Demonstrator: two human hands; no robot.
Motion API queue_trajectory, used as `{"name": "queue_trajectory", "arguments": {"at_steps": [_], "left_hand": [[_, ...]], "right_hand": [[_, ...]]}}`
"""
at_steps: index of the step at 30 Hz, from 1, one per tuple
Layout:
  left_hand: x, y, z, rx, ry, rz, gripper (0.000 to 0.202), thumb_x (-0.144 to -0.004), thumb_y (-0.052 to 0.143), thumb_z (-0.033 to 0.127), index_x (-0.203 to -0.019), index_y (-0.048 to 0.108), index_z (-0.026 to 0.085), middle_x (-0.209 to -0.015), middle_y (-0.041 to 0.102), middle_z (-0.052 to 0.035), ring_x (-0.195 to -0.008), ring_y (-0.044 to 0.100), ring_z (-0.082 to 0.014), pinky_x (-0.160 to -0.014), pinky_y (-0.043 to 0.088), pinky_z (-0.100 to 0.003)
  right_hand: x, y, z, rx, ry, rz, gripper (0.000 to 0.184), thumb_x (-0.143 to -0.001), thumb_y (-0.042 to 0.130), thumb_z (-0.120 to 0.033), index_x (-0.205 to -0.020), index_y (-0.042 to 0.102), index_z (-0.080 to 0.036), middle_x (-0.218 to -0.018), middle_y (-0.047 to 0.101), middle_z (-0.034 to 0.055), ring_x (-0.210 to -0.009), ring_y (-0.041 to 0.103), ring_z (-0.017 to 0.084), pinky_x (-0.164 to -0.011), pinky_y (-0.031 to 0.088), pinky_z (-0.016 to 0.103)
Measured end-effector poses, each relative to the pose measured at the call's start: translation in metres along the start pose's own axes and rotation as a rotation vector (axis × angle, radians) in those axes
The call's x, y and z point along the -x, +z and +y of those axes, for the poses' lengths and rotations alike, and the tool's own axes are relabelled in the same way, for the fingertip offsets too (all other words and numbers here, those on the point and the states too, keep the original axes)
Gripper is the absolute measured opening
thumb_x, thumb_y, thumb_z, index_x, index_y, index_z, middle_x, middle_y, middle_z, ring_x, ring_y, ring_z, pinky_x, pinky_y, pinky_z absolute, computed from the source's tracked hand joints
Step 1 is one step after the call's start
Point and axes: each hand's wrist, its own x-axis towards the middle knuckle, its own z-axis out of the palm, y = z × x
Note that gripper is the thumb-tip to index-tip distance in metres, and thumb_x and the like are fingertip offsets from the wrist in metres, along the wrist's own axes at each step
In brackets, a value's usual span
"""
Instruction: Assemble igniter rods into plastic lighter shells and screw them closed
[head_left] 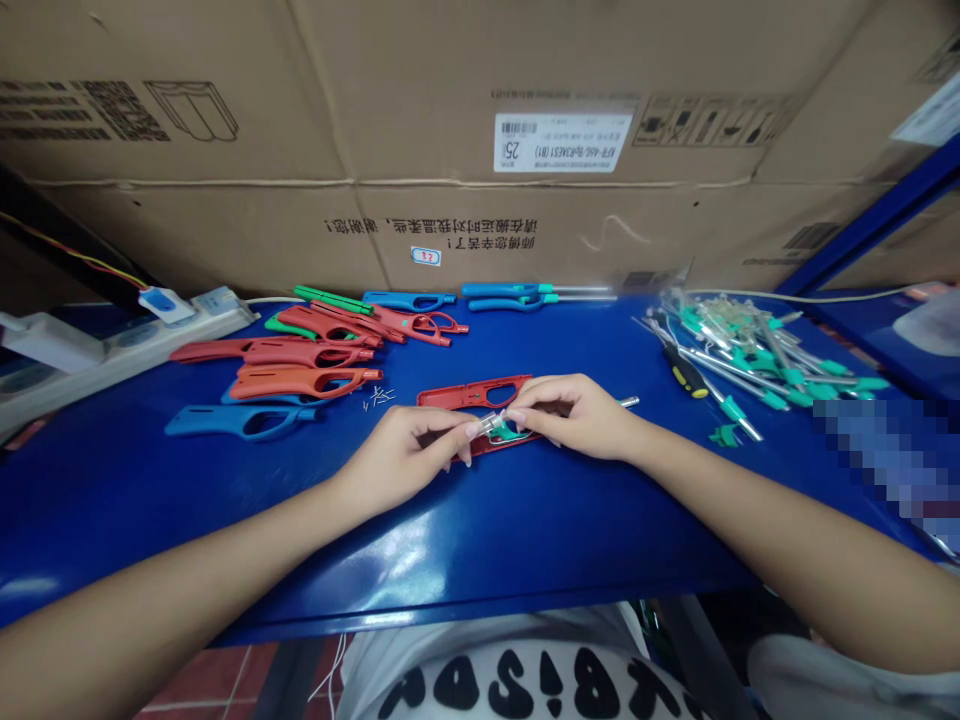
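Between the thumb and fingers of my left hand (405,455) is a small clear tube-like part (489,424). My right hand (581,415) pinches at its other end, and its fingertips hide just what they grip there. Just beneath lies one half of a red lighter casing (480,448), partly covered by my hands, with a green trigger piece (510,434) in it. The matching red half (472,394) lies behind, its inside facing up. A metal rod's tip (630,401) pokes out past my right hand.
Red, green and blue lighter casings (300,381) lie at left, near a power strip (135,345). Blue lighters with rods (517,297) lie at the back. At right are metal rods with green ends (750,365) and a screwdriver (684,370). A cardboard wall (450,130) stands behind.
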Motion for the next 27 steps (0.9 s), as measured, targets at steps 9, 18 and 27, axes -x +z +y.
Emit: {"name": "queue_trajectory", "arguments": {"at_steps": [9, 18, 27], "left_hand": [[0.0008, -0.0003, -0.0018, 0.001, 0.007, -0.008, 0.030, -0.096, 0.058, 0.035, -0.083, 0.077, 0.016, -0.068, 0.072, -0.0011, -0.058, 0.060, -0.0111, -0.057, 0.048, -0.020], [-0.0009, 0.0035, 0.0029, -0.006, -0.007, -0.013, 0.037, -0.096, 0.057, 0.035, -0.068, 0.072, 0.016, -0.071, 0.073, -0.0022, -0.062, 0.063, -0.0123, -0.062, 0.049, -0.021], [0.0022, -0.0058, 0.0056, -0.028, 0.038, 0.006, 0.026, -0.095, 0.059, 0.034, -0.104, 0.077, 0.018, -0.082, 0.078, -0.0037, -0.067, 0.068, -0.0150, -0.065, 0.055, -0.025]], "right_hand": [[-0.0002, -0.0004, 0.0009, -0.033, 0.008, 0.022, 0.023, -0.087, 0.070, -0.040, -0.089, 0.075, -0.017, -0.086, 0.067, 0.0044, -0.060, 0.052, 0.009, -0.053, 0.040, 0.025], [0.0015, 0.0046, -0.0039, -0.002, 0.076, 0.034, 0.025, -0.087, 0.069, -0.041, -0.084, 0.072, -0.016, -0.081, 0.066, 0.0029, -0.057, 0.045, 0.008, -0.051, 0.034, 0.024], [0.0011, 0.0020, -0.0048, -0.071, 0.175, 0.033, 0.027, -0.085, 0.069, -0.044, -0.088, 0.070, -0.017, -0.073, 0.063, -0.0001, -0.049, 0.045, 0.007, -0.046, 0.035, 0.023]]}}
